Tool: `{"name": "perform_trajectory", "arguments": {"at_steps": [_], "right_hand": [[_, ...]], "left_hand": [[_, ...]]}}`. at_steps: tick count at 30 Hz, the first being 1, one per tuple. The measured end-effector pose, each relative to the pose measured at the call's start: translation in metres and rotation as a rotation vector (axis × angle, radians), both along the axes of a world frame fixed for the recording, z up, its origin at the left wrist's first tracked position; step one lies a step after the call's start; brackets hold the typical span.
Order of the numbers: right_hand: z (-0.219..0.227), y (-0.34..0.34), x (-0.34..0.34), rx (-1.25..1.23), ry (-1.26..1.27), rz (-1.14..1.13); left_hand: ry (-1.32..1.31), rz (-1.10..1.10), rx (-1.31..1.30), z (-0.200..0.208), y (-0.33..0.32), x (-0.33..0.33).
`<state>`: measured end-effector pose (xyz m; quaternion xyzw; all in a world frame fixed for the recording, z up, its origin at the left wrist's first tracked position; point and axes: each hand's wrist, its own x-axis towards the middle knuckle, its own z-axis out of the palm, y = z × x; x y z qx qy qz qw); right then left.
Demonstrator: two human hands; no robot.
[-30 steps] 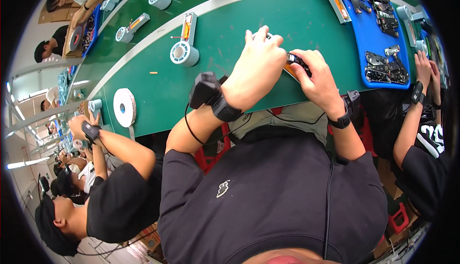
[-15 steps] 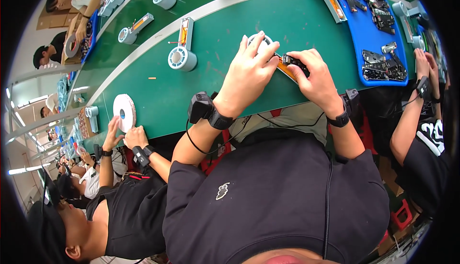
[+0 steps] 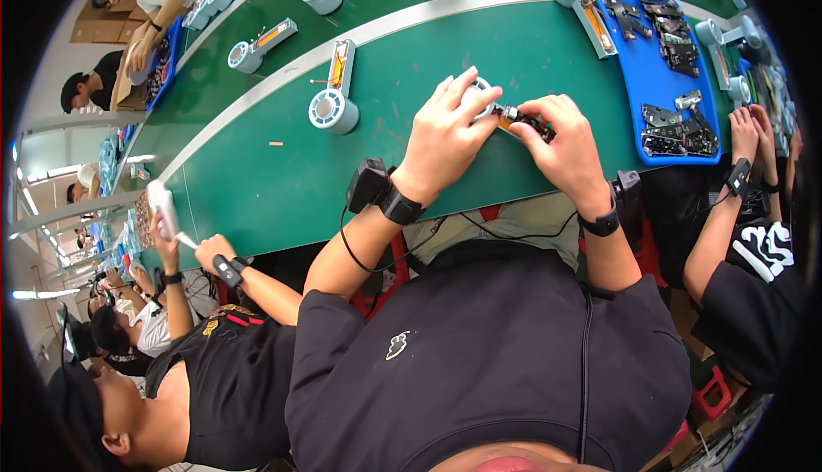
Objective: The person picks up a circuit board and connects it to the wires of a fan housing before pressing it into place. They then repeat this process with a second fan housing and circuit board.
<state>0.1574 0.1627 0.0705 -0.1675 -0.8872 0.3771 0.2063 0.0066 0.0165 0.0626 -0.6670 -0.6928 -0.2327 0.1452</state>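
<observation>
Tipped up since the earlier frame, a white roll (image 3: 161, 202) is in a neighbour's hand (image 3: 166, 245), far left of the blue tray (image 3: 638, 69). Nearer left of it, the left hand (image 3: 445, 136) curls round a pale-blue housing (image 3: 478, 93); the right hand (image 3: 567, 140) pinches a black circuit board (image 3: 535, 126), fingers nearly closed. Best keep the housing steady and grip the board by its edges.

Table (image 3: 257, 181): smooth, slightly glossy, with small scuffs. Tray (image 3: 638, 69) at right: shiny plastic. Round-headed housing (image 3: 332, 114) at left: matt, smooth plastic. Shirt (image 3: 488, 343), near: matt, soft-looking cloth.
</observation>
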Motion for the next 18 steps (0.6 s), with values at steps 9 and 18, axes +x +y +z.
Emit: {"name": "perform_trajectory", "arguments": {"at_steps": [9, 18], "right_hand": [[-0.003, 0.004, -0.011, 0.164, 0.007, 0.085], [-0.011, 0.038, 0.004, -0.637, -0.210, 0.199]], "left_hand": [[-0.053, -0.023, 0.196, -0.012, -0.004, -0.004], [0.026, -0.011, 0.039, 0.031, 0.005, -0.003]]}}
